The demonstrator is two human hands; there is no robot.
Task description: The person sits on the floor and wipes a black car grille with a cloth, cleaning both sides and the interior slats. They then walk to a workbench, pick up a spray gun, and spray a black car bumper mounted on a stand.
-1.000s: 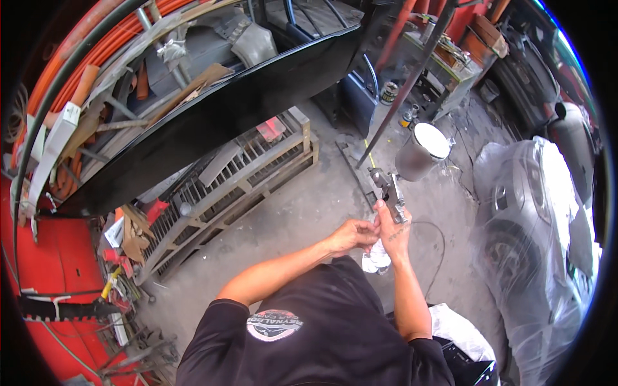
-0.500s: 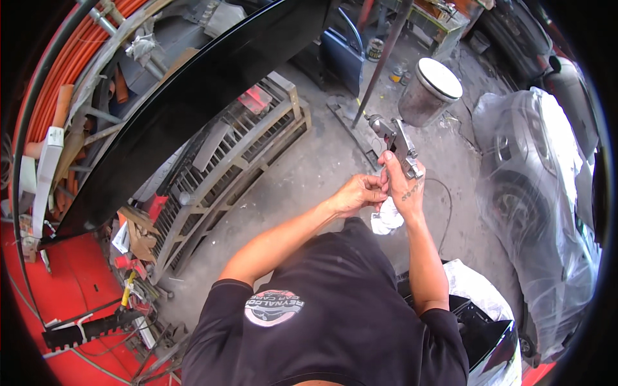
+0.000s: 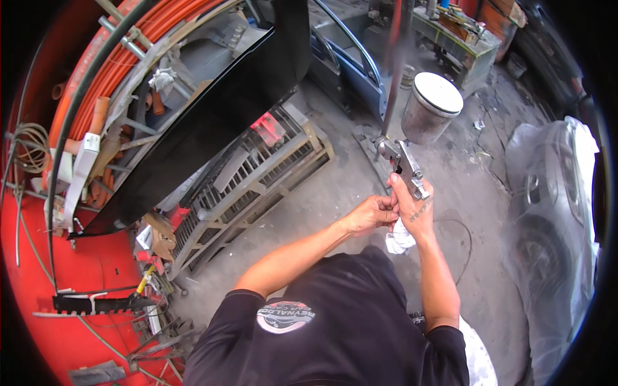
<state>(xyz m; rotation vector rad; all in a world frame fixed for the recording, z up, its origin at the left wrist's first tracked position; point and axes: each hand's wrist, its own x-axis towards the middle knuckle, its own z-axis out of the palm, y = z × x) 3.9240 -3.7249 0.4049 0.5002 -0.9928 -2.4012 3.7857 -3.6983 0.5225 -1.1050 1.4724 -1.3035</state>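
– Left to right, please: how many of each?
– Far left, one black panel (image 3: 199, 138). Middle, one left hand (image 3: 371, 215), pinched nearly together, on what impossible to tell; then one white cloth (image 3: 400, 241), soft-looking. Next, one spray gun (image 3: 408, 165), with one right hand (image 3: 416, 211) wrapped around its near end, and one grey cup (image 3: 426, 120) beyond; at right, one covered car (image 3: 546, 186).
– And how to handle the spray gun?
– Probably stiff, quite heavy; better to grip at near end.

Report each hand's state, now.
Left hand: closed, pinching; what it holds, if anything, cannot be told.
Right hand: closed, holding the spray gun.
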